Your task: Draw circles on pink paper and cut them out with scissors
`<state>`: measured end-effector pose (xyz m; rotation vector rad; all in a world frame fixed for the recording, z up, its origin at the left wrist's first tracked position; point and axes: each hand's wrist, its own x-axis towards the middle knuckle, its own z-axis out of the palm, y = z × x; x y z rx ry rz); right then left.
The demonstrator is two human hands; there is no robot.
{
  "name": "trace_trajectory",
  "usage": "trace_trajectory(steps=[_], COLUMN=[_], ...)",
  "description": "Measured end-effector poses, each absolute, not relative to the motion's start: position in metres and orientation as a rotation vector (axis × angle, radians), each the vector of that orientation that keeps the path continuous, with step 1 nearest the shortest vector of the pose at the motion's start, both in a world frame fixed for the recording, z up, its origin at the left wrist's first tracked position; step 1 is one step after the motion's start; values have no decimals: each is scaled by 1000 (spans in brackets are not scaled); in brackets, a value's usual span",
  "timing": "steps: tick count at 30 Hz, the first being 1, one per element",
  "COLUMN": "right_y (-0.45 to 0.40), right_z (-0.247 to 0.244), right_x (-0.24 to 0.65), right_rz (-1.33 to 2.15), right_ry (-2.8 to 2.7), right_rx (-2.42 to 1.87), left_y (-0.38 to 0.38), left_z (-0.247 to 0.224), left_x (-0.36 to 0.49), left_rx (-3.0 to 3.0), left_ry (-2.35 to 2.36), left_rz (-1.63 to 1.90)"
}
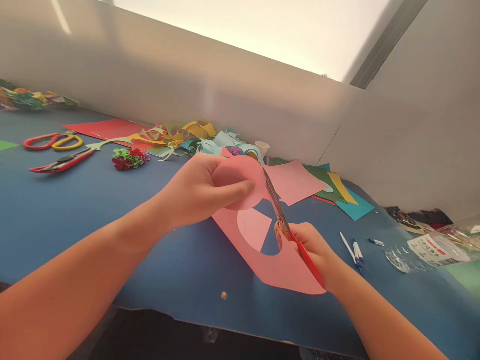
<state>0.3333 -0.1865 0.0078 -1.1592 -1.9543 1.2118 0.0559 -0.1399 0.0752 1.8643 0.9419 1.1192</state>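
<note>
My left hand point(202, 187) pinches a rounded piece of pink paper point(243, 172), thumb on top. In my right hand point(309, 245) is a pair of scissors point(275, 197) with red and yellow handles, its blades pointing up and away at the right edge of the rounded piece. A curved strip of pink paper point(270, 275) hangs below and lies partly over my right fingers. Behind the blades lies a flat pink sheet point(296, 180). Where the strip joins the rounded piece is hidden by my left hand.
Another pair of scissors point(52, 141), red-handled pliers point(63, 162) and a quilled paper flower cluster point(130, 158) lie at left. Paper scraps point(176, 132) line the wall. Pens point(352, 250) and a clear plastic bottle point(423, 250) are at right. A small bead point(224, 295) sits near the front edge.
</note>
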Motion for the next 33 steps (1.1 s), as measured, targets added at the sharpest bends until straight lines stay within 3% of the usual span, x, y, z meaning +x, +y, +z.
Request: trace_trajectory(steps=[33], right_y=[-187], right_z=[4], right_x=[333], right_rz=[1287], right_ry=[-1894], right_rx=[-1247], left_y=[-141], left_z=[79], left_x=[55], left_rx=[1926], left_ry=[976], left_rz=[1081])
